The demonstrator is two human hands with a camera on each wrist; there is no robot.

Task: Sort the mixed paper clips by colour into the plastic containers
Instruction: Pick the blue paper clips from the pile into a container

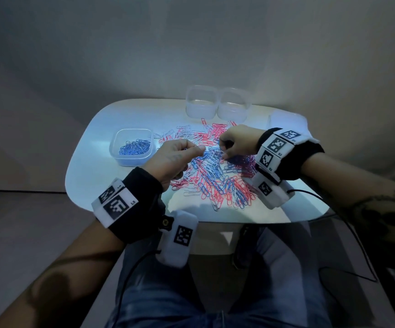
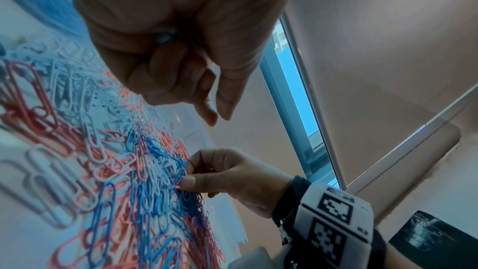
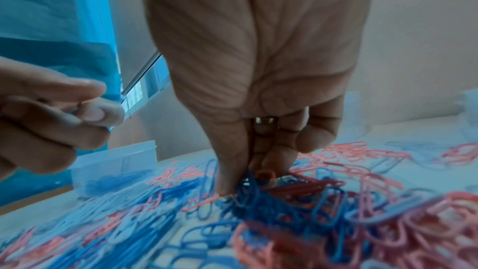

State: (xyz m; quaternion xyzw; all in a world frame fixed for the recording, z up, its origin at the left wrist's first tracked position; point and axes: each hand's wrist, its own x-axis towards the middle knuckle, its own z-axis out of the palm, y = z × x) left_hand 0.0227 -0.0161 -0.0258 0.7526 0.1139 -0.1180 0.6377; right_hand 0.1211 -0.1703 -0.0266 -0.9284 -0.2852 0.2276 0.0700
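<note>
A: Start with the white tabletop (image 1: 85, 147). It carries everything, and the mixed heap of paper clips (image 1: 215, 178) is spread across its middle, running toward the near edge.

B: Red, blue and white all tangled together. Spread flat like that, I'd judge, so each colour can be spotted.

A: By the left edge sits the container with blue clips (image 1: 131, 147), just beside the heap. Only blue in there, so that colour is under way.

B: And two empty containers (image 1: 217, 104) stand side by side at the far edge, touching or nearly so. Presumably waiting for red and white. Nothing in them that I can see.

A: Now the hands. The left hand (image 1: 176, 159) hangs over the heap's left side, near the blue container, fingers curled in against the thumb.

B: The left wrist view shows something small and bluish tucked in that fist. Probably gathered blue clips, though it's too blurred to be sure.

A: The right hand (image 1: 235, 144) is down in the heap's middle, where blue lies thickest.

B: From its own wrist camera, thumb and fingers (image 3: 230, 173) are drawn together, tips buried in a knot of blue clips (image 3: 245, 195), pinching at them. A red clip lies right against that knot, so I'd say it could snag.
</note>
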